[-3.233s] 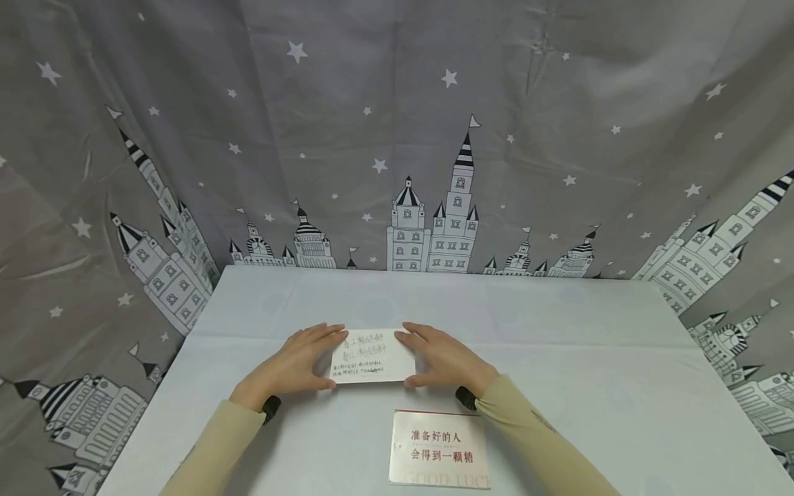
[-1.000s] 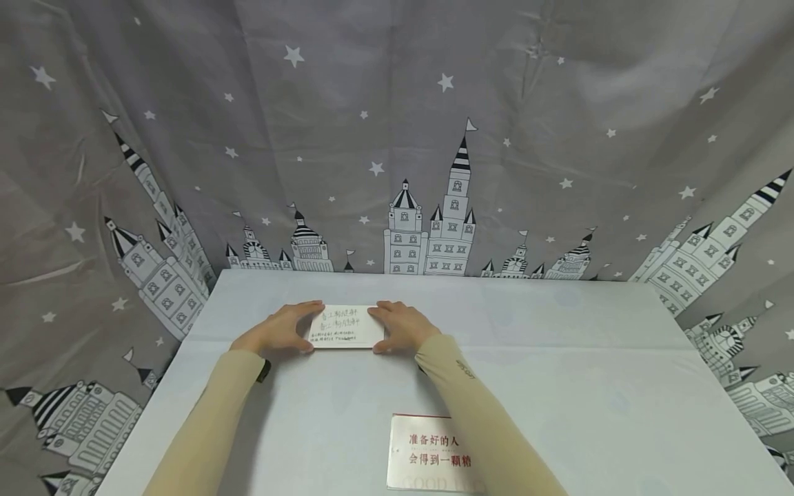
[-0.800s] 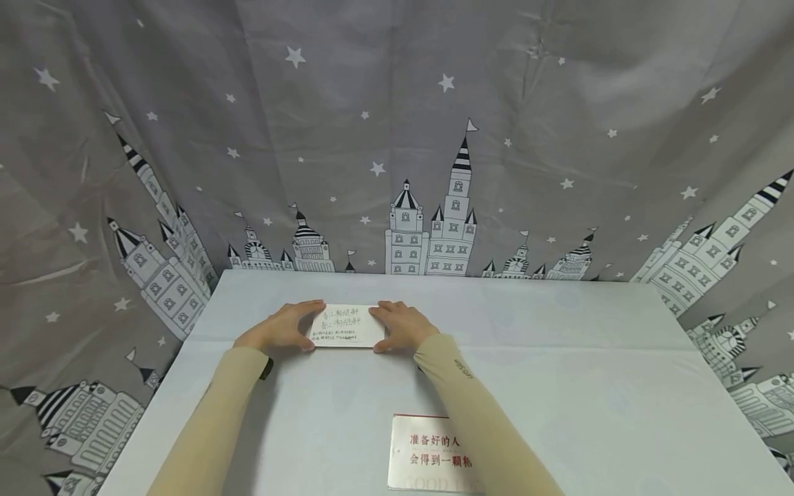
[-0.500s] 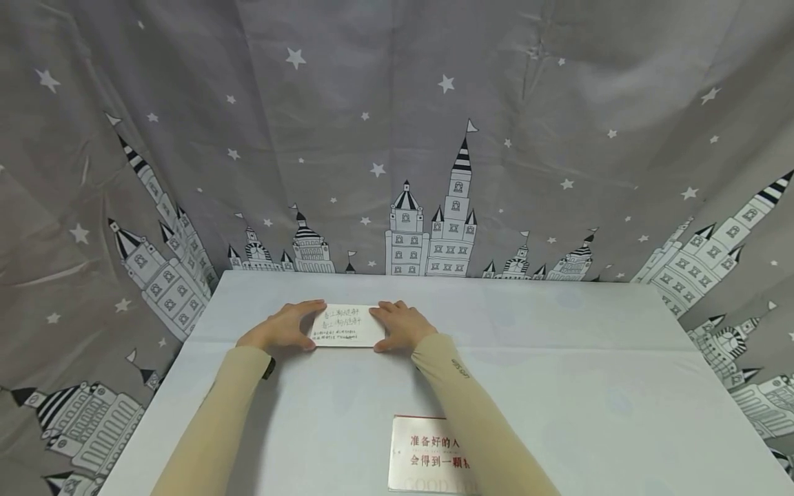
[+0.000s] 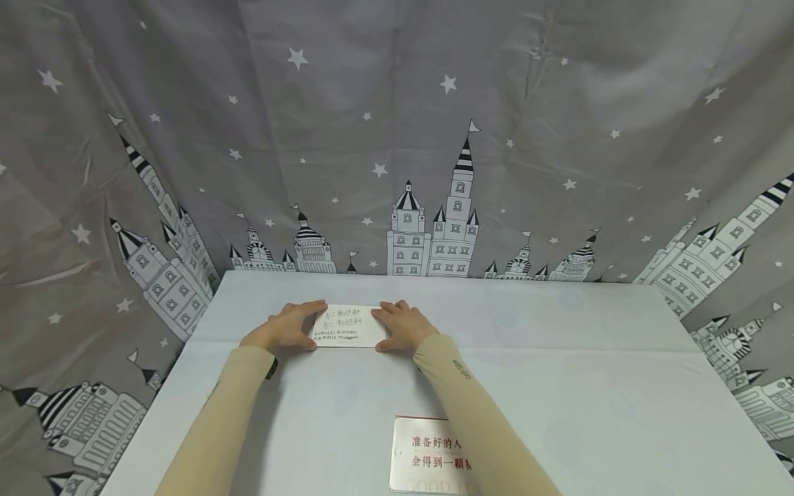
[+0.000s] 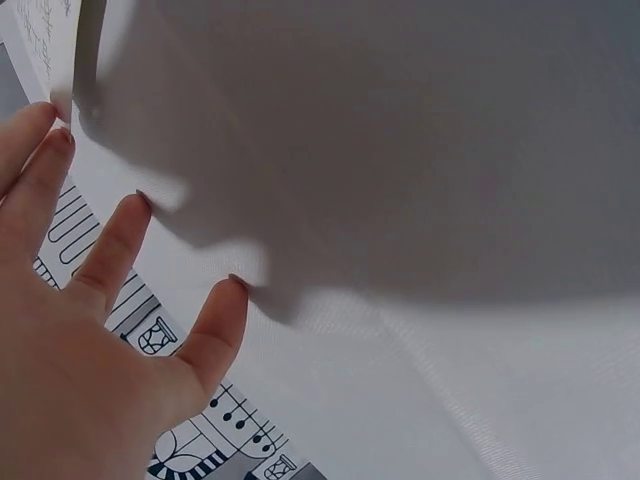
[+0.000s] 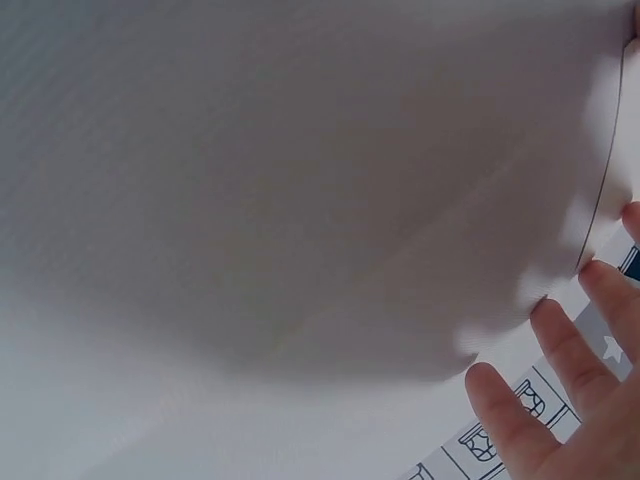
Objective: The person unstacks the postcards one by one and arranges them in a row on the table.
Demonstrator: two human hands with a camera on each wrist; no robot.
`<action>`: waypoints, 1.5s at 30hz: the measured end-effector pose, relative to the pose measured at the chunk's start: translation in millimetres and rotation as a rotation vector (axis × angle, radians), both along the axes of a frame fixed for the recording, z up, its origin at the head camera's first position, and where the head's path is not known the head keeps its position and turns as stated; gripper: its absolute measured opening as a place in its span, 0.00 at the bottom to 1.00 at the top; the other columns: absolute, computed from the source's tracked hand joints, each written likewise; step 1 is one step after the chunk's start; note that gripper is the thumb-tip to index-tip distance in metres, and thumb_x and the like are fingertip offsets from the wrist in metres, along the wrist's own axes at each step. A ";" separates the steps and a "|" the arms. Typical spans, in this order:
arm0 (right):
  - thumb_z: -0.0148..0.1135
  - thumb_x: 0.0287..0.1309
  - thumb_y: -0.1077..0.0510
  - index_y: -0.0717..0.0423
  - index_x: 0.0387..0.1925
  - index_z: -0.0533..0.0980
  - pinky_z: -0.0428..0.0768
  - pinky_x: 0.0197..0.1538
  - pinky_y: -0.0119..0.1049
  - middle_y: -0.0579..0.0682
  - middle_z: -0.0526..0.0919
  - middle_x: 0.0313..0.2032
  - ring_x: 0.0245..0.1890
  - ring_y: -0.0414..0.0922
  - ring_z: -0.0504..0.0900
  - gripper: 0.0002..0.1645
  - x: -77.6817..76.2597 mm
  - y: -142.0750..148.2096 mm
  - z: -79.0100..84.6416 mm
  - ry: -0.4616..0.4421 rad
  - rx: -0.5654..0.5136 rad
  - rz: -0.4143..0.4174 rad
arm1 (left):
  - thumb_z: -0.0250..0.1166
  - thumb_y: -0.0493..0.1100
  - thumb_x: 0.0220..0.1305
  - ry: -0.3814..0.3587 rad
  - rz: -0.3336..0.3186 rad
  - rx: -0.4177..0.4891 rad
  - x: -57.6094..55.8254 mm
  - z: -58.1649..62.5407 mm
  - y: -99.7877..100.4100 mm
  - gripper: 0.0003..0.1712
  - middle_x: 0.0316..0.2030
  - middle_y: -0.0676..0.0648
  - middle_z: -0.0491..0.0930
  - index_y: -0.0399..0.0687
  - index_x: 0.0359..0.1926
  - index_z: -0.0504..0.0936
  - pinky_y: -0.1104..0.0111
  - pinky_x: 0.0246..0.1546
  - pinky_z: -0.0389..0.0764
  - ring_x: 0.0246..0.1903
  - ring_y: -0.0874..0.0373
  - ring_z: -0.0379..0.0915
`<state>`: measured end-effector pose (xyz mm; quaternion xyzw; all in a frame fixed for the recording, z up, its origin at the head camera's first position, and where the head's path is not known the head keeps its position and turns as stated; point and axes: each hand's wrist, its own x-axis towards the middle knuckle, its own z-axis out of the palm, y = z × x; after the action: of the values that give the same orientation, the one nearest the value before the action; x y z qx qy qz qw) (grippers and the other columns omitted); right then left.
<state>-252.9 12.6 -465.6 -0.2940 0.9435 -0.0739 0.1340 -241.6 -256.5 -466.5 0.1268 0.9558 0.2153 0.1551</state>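
A white card (image 5: 347, 326) with lines of handwriting lies towards the back of the table, left of centre. My left hand (image 5: 287, 326) holds its left end, thumb at the near corner and fingers at the far corner. On the right end my right hand (image 5: 404, 326) grips the same way. In the left wrist view the left hand (image 6: 95, 330) has its first fingertips at the card's corner and the others spread on the tablecloth. The right wrist view has the right hand (image 7: 590, 400) with fingers spread along the card (image 7: 622, 120); both thumbs are hidden there.
A second card (image 5: 417, 475) with red lettering lies near the front of the white table (image 5: 558, 399), partly covered by the right sleeve (image 5: 484, 427). A grey curtain (image 5: 347, 89) with stars and castles hangs behind the table's back edge.
Since the oldest frame, both hands have carried the handwritten card away from me and to the left. Over the last second hands and card have held almost still.
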 end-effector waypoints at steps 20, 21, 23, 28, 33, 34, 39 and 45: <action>0.65 0.55 0.40 0.49 0.71 0.60 0.60 0.68 0.48 0.51 0.57 0.71 0.69 0.53 0.57 0.46 1.3 10.0 -2.9 0.008 -0.083 0.021 | 0.73 0.41 0.49 0.014 -0.035 0.013 0.5 0.0 -2.9 0.49 0.70 0.36 0.55 0.38 0.70 0.60 0.22 0.50 0.42 0.64 0.29 0.50; 0.65 0.55 0.40 0.49 0.71 0.60 0.59 0.68 0.48 0.52 0.57 0.71 0.69 0.53 0.57 0.46 1.3 10.9 -3.7 0.010 -0.091 0.024 | 0.73 0.41 0.48 0.023 -0.041 0.018 1.1 -0.1 -3.3 0.49 0.70 0.36 0.55 0.37 0.70 0.60 0.23 0.50 0.43 0.64 0.29 0.49; 0.65 0.55 0.40 0.49 0.71 0.60 0.59 0.68 0.48 0.52 0.58 0.71 0.69 0.53 0.57 0.46 1.3 12.6 -5.3 0.014 -0.108 0.032 | 0.74 0.43 0.48 0.056 -0.063 0.026 3.1 0.1 -3.7 0.49 0.70 0.35 0.55 0.35 0.69 0.60 0.24 0.52 0.46 0.64 0.29 0.49; 0.64 0.56 0.40 0.49 0.71 0.59 0.59 0.68 0.47 0.53 0.58 0.71 0.69 0.52 0.58 0.46 0.6 17.6 -8.1 0.044 -0.126 0.058 | 0.73 0.46 0.48 0.147 -0.129 0.033 8.4 1.8 -1.3 0.49 0.68 0.32 0.56 0.31 0.67 0.61 0.32 0.59 0.50 0.66 0.30 0.49; 0.64 0.56 0.40 0.49 0.72 0.58 0.59 0.68 0.47 0.53 0.58 0.71 0.69 0.52 0.57 0.46 0.8 24.7 -6.2 0.073 -0.131 0.074 | 0.71 0.48 0.52 0.188 -0.148 0.026 14.9 7.1 6.6 0.47 0.68 0.33 0.58 0.33 0.68 0.62 0.31 0.60 0.45 0.67 0.31 0.46; 0.65 0.56 0.40 0.49 0.71 0.59 0.59 0.68 0.47 0.53 0.58 0.71 0.69 0.52 0.57 0.46 1.3 26.2 -5.3 0.079 -0.136 0.078 | 0.71 0.49 0.52 0.193 -0.147 0.028 16.4 8.2 8.5 0.47 0.68 0.34 0.58 0.33 0.68 0.61 0.32 0.60 0.43 0.67 0.31 0.46; 0.64 0.57 0.40 0.50 0.71 0.58 0.59 0.68 0.47 0.54 0.58 0.71 0.69 0.52 0.57 0.46 4.3 33.5 -0.4 0.098 -0.145 0.099 | 0.71 0.48 0.53 0.207 -0.148 0.057 23.6 13.0 19.9 0.46 0.69 0.36 0.57 0.38 0.69 0.62 0.34 0.62 0.39 0.69 0.35 0.44; 0.63 0.58 0.41 0.52 0.71 0.58 0.60 0.68 0.49 0.55 0.58 0.70 0.69 0.54 0.57 0.45 8.8 45.2 5.6 0.126 -0.171 0.127 | 0.71 0.48 0.52 0.258 -0.172 0.057 30.1 17.3 34.3 0.46 0.70 0.40 0.58 0.41 0.70 0.62 0.35 0.63 0.39 0.69 0.38 0.45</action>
<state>-244.2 57.8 -460.0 -0.3676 0.9198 -0.1270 0.0531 -211.5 -222.2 -449.2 0.2393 0.9469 0.2101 0.0453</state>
